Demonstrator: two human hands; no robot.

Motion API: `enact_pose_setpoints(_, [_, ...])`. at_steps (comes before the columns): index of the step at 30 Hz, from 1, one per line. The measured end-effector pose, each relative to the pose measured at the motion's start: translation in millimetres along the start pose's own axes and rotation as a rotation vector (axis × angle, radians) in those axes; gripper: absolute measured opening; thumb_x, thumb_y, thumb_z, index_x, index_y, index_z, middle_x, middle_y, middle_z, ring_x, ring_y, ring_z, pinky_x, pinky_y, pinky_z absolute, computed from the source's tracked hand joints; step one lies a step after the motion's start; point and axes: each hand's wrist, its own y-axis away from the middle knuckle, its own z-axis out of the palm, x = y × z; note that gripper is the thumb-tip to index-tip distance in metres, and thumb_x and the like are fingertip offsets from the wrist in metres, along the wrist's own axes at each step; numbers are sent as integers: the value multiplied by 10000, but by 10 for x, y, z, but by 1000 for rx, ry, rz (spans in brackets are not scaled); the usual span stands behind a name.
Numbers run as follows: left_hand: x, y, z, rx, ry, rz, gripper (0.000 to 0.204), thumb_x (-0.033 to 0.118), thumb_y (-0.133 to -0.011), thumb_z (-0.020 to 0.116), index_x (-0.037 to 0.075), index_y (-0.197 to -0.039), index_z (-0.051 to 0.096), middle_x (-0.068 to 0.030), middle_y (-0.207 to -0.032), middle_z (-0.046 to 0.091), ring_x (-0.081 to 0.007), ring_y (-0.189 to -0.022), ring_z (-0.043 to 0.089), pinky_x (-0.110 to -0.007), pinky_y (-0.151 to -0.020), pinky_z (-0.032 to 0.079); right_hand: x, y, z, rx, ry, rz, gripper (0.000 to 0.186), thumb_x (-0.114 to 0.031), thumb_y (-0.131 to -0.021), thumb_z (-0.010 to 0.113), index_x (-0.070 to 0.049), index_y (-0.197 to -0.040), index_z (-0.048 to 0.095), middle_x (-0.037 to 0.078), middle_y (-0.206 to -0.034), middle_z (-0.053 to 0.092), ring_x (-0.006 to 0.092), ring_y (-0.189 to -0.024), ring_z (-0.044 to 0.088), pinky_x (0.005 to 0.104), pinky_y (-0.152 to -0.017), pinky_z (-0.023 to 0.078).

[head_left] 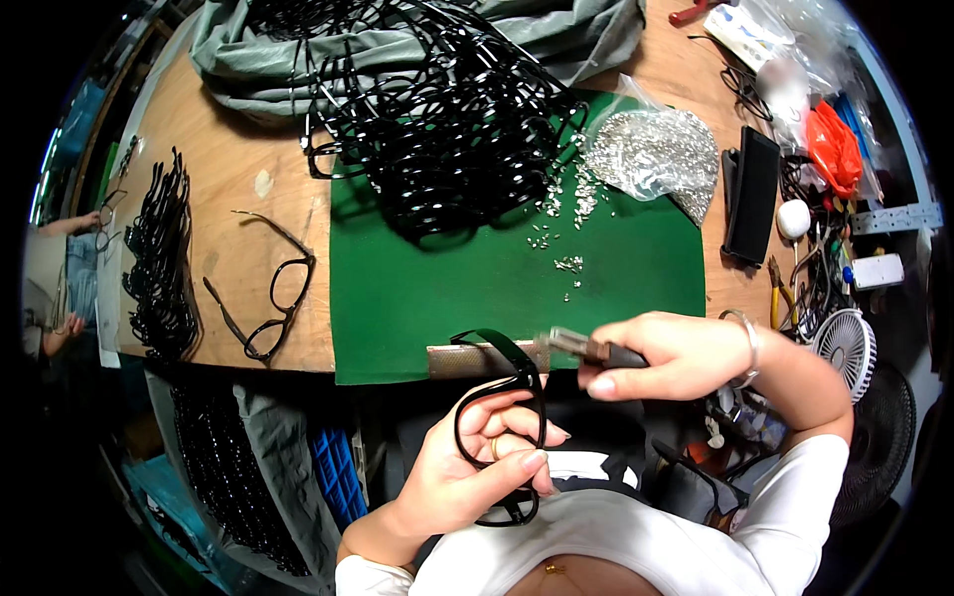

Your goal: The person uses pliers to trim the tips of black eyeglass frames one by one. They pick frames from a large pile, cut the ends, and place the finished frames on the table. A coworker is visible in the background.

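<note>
My left hand (pixel 447 477) is closed on a black eyeglass frame (pixel 543 412), held upright just in front of the table edge. One temple arm (pixel 492 339) of it reaches over a flat metal-faced block (pixel 452 361) at the edge of the green mat (pixel 427 308). In my right hand (pixel 676 350) is a dark-handled tool with a metal head (pixel 571 343), pliers-like but blurred at the tip. Its head points left, close to the frame. Small silvery metal pieces (pixel 569 264) lie scattered on the mat beyond.
Black eyeglass frames (pixel 437 159) are heaped at the back on grey cloth (pixel 248 70). Beside them is a clear bag of small metal parts (pixel 651 149). Finished-looking glasses (pixel 283 298) and another stack (pixel 159 268) lie left. Yellow-handled pliers (pixel 778 298) and a white fan (pixel 847 346) are right.
</note>
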Motion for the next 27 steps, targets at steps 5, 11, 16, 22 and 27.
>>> enact_pose_setpoints(5, [231, 157, 47, 99, -184, -48, 503, -82, -802, 470, -5, -1256, 267, -174, -1002, 526, -154, -758, 589, -247, -686, 470, 338, -252, 257, 537, 228, -131, 159, -73, -738, 599, -5, -857, 519, 135, -773, 547, 266, -691, 567, 317, -629, 441])
enact_pose_setpoints(11, [401, -66, -636, 420, -890, 359, 393, 0, -815, 502, -29, -1184, 370, -125, -945, 560, -119, -715, 550, -230, -660, 473, 344, -300, 324, 582, 148, -21, 129, -75, -752, 587, -7, -851, 539, 117, -743, 558, 216, -680, 566, 279, -637, 438])
enact_pose_setpoints(16, [895, -24, -1116, 626, -1805, 652, 280, 209, -841, 492, 23, -1048, 526, -139, -881, 545, -290, -785, 518, -346, -718, 414, 368, -259, 340, 546, 239, -97, 153, -30, -705, 618, -16, -837, 543, 110, -763, 549, 235, -678, 567, 291, -627, 445])
enact_pose_setpoints(22, [969, -85, -1573, 972, -2075, 323, 167, 191, -826, 502, 30, -841, 459, -169, -765, 553, -362, -711, 535, -421, -599, 419, 356, -384, 301, 566, 261, -117, 174, -127, -738, 607, -1, -842, 544, 139, -736, 552, 275, -677, 565, 316, -624, 447])
enact_pose_setpoints(27, [1150, -66, -1571, 928, -1964, 155, 269, 272, -789, 569, 24, -862, 497, -163, -820, 583, -321, -738, 568, -383, -616, 454, 368, -216, 272, 579, 149, -88, 168, -129, -745, 603, -7, -845, 547, 120, -748, 561, 242, -683, 570, 314, -632, 446])
